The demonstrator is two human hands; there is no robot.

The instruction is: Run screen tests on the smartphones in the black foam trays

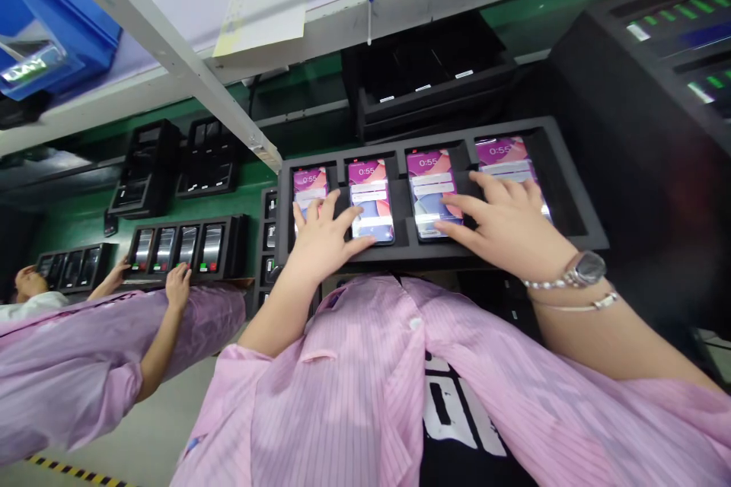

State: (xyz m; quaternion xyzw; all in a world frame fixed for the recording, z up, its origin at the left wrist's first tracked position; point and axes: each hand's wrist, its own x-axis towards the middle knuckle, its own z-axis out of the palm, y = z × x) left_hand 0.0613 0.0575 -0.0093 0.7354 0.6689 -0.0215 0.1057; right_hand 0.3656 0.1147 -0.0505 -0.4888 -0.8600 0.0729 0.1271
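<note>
Gently, my left hand (325, 240) and right hand (496, 224) lie open, fingers spread without gripping, across four lit smartphones (427, 183), held screen-up and in line by the slots of a black foam tray (400, 255).

Your two hands (325, 236) lie over a row of four smartphones (371, 202), all in one black foam tray (594, 232) with four slots. On your wrist I count one wristwatch (585, 270) and one thin bracelet (574, 306). Near you is one co-worker (114, 365), with two hands in view, and there are two black racks (188, 247), each having four slots.
</note>
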